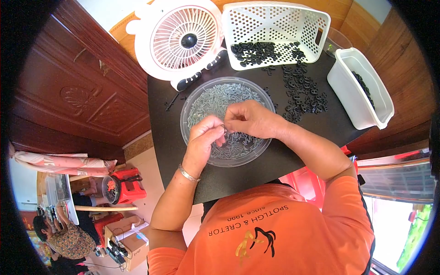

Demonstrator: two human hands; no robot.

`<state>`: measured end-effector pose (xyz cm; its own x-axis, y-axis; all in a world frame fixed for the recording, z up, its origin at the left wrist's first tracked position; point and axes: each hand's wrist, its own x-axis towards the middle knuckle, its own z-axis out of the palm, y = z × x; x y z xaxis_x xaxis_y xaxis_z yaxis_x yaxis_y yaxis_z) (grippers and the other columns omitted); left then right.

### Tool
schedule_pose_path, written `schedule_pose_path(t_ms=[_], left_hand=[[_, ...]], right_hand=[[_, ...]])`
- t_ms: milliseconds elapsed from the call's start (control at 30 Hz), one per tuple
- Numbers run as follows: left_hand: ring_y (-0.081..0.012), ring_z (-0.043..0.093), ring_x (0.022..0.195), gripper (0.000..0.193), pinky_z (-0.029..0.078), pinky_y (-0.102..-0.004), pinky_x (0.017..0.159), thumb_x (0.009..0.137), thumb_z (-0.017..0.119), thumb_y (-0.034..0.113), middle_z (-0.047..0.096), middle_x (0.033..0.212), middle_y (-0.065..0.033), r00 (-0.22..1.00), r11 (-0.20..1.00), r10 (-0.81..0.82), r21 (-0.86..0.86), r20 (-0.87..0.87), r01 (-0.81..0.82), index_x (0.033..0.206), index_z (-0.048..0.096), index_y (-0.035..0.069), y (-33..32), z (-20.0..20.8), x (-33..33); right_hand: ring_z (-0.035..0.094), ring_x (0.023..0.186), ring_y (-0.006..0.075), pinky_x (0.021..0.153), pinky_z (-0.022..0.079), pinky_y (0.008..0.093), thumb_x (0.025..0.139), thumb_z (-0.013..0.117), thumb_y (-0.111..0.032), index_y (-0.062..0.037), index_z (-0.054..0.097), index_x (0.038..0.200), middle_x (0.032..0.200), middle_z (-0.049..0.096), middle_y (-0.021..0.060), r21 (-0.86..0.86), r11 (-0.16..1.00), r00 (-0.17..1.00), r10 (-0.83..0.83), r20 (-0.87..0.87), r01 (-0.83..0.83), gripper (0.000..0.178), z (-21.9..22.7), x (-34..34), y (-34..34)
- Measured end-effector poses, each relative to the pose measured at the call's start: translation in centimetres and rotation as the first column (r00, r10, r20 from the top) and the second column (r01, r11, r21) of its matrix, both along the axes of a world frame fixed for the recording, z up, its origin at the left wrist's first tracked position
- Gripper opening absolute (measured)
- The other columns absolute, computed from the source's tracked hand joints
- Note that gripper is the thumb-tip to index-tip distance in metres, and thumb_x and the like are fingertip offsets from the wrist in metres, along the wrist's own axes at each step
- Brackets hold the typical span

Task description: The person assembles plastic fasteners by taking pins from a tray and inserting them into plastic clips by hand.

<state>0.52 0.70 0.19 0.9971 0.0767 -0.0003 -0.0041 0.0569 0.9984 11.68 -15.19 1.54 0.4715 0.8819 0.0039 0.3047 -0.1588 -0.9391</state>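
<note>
A round clear plastic tub (187, 107) full of small grey screws (213, 98) stands on the black table in front of me. Over it my two hands meet. My left hand (206, 134) is closed, with thumb and fingers pinching a small dark piece (224, 129) whose shape is mostly hidden. My right hand (251, 120) is pinched shut close against that piece; its fingertips hide whatever they hold. To the right of the tub lie many loose small black plastic parts (305, 91), apart from both hands.
Behind the tub a white fan (158, 50) stands beside a tipped white perforated basket (279, 64) with black parts spilling out. A white bin (350, 98) with more black parts is at right. Another person (75, 243) sits at far left, near a cardboard box (137, 245).
</note>
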Motion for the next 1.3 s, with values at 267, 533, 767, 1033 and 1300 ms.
schedule_pose_path(t_ms=[267, 533, 767, 1033, 1300], left_hand=[[-0.0112, 0.051, 0.059, 0.015, 0.041, -0.0235, 0.057, 0.085, 0.052, 0.016, 0.056, 0.067, -0.0039, 1.000, 1.000, 0.008, 0.023, -0.018, -0.008, 0.080, 0.055, 0.003, 0.1, 0.0, 0.0], [-0.0100, 0.051, 0.061, 0.012, 0.040, -0.0233, 0.057, 0.084, 0.055, 0.014, 0.055, 0.067, -0.0032, 1.000, 1.000, 0.015, -0.010, -0.024, -0.015, 0.081, 0.056, 0.003, 0.0, -0.2, -0.1], [-0.0193, 0.053, 0.071, 0.008, 0.043, -0.0282, 0.063, 0.077, 0.057, 0.003, 0.051, 0.079, -0.0082, 0.935, 0.829, -0.043, 0.535, 0.351, -0.163, 0.084, 0.055, 0.001, -1.0, 0.5, -0.1], [-0.0181, 0.048, 0.068, 0.007, 0.040, -0.0263, 0.063, 0.078, 0.058, 0.004, 0.047, 0.077, -0.0072, 0.928, 0.815, -0.068, 0.557, 0.366, -0.160, 0.082, 0.053, 0.000, -1.5, 0.9, -0.3], [-0.0109, 0.048, 0.058, 0.014, 0.040, -0.0252, 0.056, 0.086, 0.052, 0.014, 0.053, 0.068, -0.0032, 0.997, 0.995, 0.053, 0.086, 0.054, -0.058, 0.079, 0.054, 0.002, -1.2, 0.2, -0.5]], right_hand=[[0.053, 0.066, 0.0056, 0.060, 0.043, 0.0229, 0.081, 0.061, -0.009, -0.0009, 0.061, 0.081, 0.070, 0.062, 0.0014, -0.014, 1.000, 0.999, -0.023, 0.038, 0.024, 0.008, 0.2, -0.1, 0.0], [0.057, 0.061, 0.0142, 0.058, 0.046, 0.0306, 0.078, 0.061, -0.013, -0.0021, 0.061, 0.081, 0.067, 0.062, 0.0078, 0.073, 0.995, 0.996, -0.074, 0.059, 0.070, 0.011, -0.5, -0.4, 0.0], [0.053, 0.062, 0.0085, 0.058, 0.043, 0.0256, 0.086, 0.054, -0.011, -0.0001, 0.056, 0.079, 0.066, 0.058, 0.0033, 0.058, 0.996, 0.996, -0.070, 0.047, 0.068, 0.013, 0.2, -0.3, -0.1], [0.055, 0.058, 0.0169, 0.056, 0.044, 0.0319, 0.088, 0.050, -0.021, -0.0006, 0.056, 0.075, 0.062, 0.058, 0.0083, 0.035, 0.999, 0.992, -0.034, 0.123, 0.030, 0.025, 0.0, -0.2, -0.1], [0.056, 0.054, 0.0227, 0.053, 0.044, 0.0367, 0.089, 0.050, -0.025, -0.0010, 0.054, 0.074, 0.059, 0.057, 0.0114, 0.048, 0.998, 0.997, -0.050, 0.064, 0.047, 0.028, -0.3, -0.6, 0.2]])
